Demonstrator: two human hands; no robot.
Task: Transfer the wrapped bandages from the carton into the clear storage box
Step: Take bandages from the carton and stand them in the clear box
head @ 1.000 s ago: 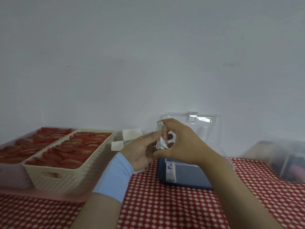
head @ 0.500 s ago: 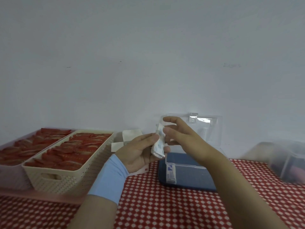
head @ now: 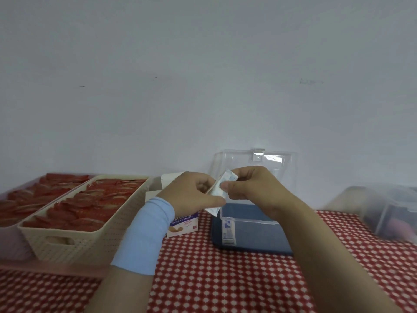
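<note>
head view: my left hand and right hand both pinch a small stack of wrapped bandages, held in the air just above the near left corner of the clear storage box. its lid stands open behind. the carton sits on the surface just left of the box, flaps up, partly hidden by my left wrist. i judge this batch is out of the carton but not yet in the box. whether more remain in the carton, or any already lie in the box, i cannot tell.
</note>
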